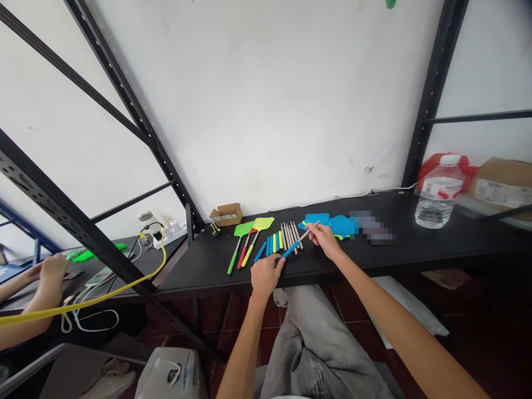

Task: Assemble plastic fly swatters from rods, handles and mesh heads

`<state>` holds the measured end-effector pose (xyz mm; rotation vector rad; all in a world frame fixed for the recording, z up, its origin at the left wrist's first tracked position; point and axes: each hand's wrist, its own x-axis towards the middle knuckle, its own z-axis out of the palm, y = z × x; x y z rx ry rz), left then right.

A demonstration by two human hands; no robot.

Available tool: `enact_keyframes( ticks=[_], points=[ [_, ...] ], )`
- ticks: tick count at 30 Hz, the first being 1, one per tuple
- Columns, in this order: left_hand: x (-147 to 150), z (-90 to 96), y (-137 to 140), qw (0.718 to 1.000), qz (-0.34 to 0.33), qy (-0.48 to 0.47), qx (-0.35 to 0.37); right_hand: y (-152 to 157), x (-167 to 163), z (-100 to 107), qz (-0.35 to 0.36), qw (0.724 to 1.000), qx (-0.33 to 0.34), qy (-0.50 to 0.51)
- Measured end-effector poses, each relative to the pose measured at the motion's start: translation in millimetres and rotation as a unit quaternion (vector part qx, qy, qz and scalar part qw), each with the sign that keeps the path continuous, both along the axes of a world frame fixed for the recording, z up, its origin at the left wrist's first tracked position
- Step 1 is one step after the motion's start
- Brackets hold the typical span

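Note:
My left hand [266,274] is closed around the lower end of a blue handle [290,250]. A thin metal rod [305,234] runs up from that handle, and my right hand [324,241] pinches it near its upper end. Under and beside my hands lies a row of loose blue and yellow handles [274,242], with several bare metal rods [287,235] to their right. Blue fly swatter heads [343,225] are piled beyond my right hand, with some yellow showing beneath. Three whole fly swatters [248,249], with green, red and yellow handles, lie to the left.
A small open cardboard box [226,215] and a black-and-yellow item [215,229] sit at the back left. A water bottle [439,194] stands right, before a carton [502,180]. Black shelf posts flank the table. At far left, another person's hands [54,267] and a yellow cable [164,255] show.

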<state>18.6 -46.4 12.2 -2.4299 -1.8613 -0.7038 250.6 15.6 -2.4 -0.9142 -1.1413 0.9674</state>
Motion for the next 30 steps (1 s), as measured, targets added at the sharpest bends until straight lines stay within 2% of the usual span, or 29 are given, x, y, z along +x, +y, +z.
enact_keyframes(
  ticks=[4, 9, 30],
  points=[
    [0.1, -0.1, 0.0, 1.000, 0.001, 0.005, 0.001, 2.2, 1.4, -0.6, -0.021, 0.998, -0.001, 0.055],
    [0.3, 0.4, -0.6, 1.000, 0.003, 0.010, 0.000, 2.6, 1.4, -0.8, -0.032, 0.997, -0.008, 0.067],
    [-1.0, -2.1, 0.9, 1.000, 0.015, 0.012, -0.005, -3.8, 1.9, 2.2, -0.009, 1.000, 0.008, -0.002]
  ],
)
